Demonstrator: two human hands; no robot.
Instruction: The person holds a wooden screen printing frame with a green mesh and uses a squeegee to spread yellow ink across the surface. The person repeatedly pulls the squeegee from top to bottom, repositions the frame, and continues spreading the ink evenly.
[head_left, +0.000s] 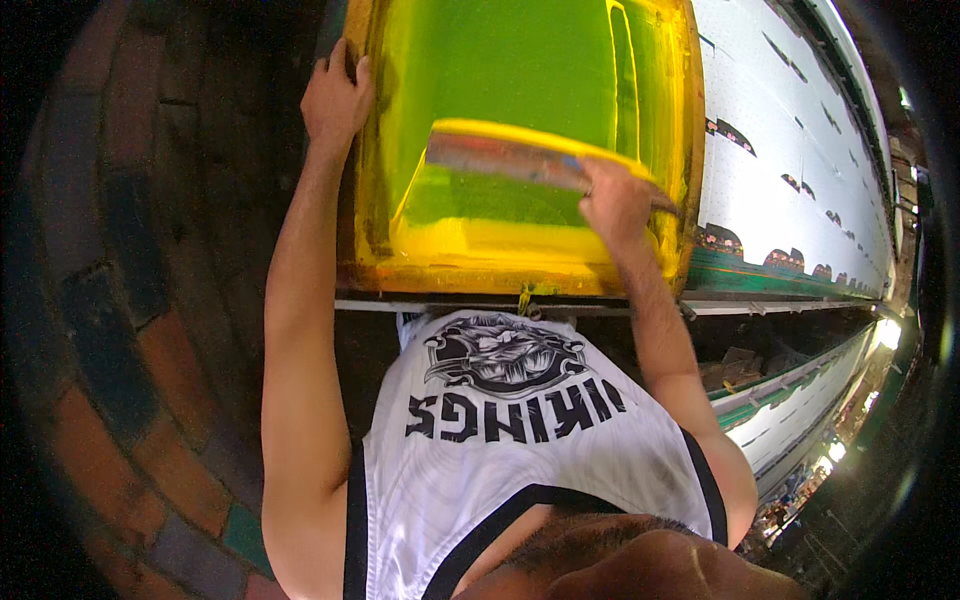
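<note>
A rectangular screen frame [445, 277] fills the top middle, its green mesh [510, 65] ringed with wet yellow ink [480, 240]. My left hand [335, 100] grips the frame's left edge near the upper corner, fingers curled over it. My right hand [612, 200] is closed on a long, ink-smeared squeegee [500, 155], which lies crosswise and slightly slanted over the lower part of the mesh, with yellow ink along its far edge.
A long table [790, 170] covered in white sheets with small dark printed shapes stretches right of the frame; another white run [770, 420] lies below it. A metal rail [760, 305] runs along the near edge. Dark, patchy brick flooring [170, 420] is on the left.
</note>
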